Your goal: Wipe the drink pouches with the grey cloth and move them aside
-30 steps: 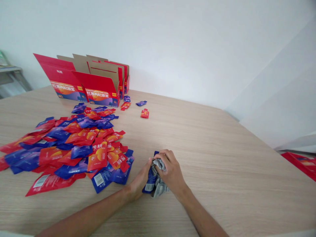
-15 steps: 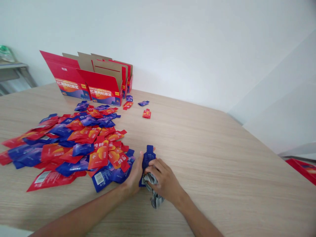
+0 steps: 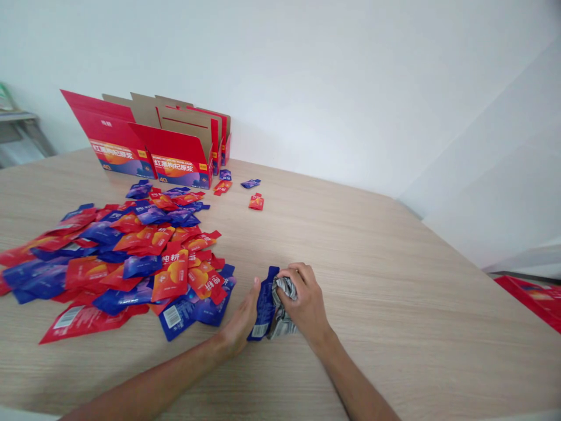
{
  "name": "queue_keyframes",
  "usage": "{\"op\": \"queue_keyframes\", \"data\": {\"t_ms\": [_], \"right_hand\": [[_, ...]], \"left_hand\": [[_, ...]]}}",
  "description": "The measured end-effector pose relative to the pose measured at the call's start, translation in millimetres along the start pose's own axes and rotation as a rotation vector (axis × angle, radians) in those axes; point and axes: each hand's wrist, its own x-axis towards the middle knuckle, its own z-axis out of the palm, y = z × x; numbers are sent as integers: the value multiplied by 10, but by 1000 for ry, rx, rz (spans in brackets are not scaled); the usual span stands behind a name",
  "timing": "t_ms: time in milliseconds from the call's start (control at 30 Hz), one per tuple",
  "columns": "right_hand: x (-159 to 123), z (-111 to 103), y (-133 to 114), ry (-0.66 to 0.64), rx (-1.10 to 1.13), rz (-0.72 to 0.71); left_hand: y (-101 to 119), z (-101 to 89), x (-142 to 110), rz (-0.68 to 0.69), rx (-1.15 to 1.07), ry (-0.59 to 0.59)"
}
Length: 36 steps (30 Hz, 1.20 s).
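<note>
A blue pouch (image 3: 265, 304) lies on the wooden table (image 3: 372, 275) near the front. My left hand (image 3: 240, 324) lies flat against its left edge, fingers stretched out, holding it in place. My right hand (image 3: 307, 304) is closed on a crumpled grey striped cloth (image 3: 283, 316), which it presses onto the pouch's right side. To the left spreads a big heap of red and blue pouches (image 3: 127, 257).
Open red cardboard boxes (image 3: 175, 152) stand at the back left by the white wall. A few stray pouches (image 3: 256, 202) lie in front of them. Something red (image 3: 532, 295) lies low at the right, past the table's edge. A grey shelf (image 3: 17, 126) is at far left.
My right hand slid the cloth down the pouch toward me, then back up to its top. My left hand stayed against the pouch's left edge.
</note>
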Motion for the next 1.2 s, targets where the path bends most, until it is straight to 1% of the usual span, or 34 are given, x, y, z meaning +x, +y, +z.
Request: {"op": "queue_keyframes", "data": {"t_ms": [100, 167, 233, 333, 400, 500, 600, 767, 800, 900, 967, 1000, 1067, 1133, 1200], "right_hand": [[-7, 9, -14, -62, 17, -38], [-19, 28, -38, -148, 35, -95], [-33, 49, -68, -240, 44, -158], [-46, 67, -108, -371, 51, -241], [-46, 64, -124, -436, 67, -270], [-42, 40, -123, -457, 98, -293], [-39, 9, -110, -391, 162, -269], [-10, -42, -116, -148, 376, -108], [4, -56, -120, -104, 410, -65], [49, -97, -108, 6, 488, 83], [64, -112, -66, 59, 539, 203], [64, -112, -32, 81, 576, 270], [48, -95, 55, 122, 692, 402], [26, -59, 162, 143, 858, 515], [14, -14, 276, 127, 1001, 575]], "left_hand": [[86, 56, -18, 34, 6, 21], [175, 99, -29, 60, -48, 13], [265, 121, -30, 50, -124, 21], [383, 103, -11, 20, -240, 41], [444, 68, 12, 28, -291, 73], [502, 18, 48, 52, -357, 87], [514, 1, 67, -6, -414, 85], [492, 16, 67, -88, -468, 80], [490, 14, 68, -110, -478, 72], [493, -11, 75, -166, -492, -6], [502, -31, 80, -159, -481, -38], [508, -37, 81, -151, -471, -35], [526, -36, 76, -146, -439, -20], [544, -20, 62, -167, -395, -27], [555, 2, 42, -196, -348, -38]]}}
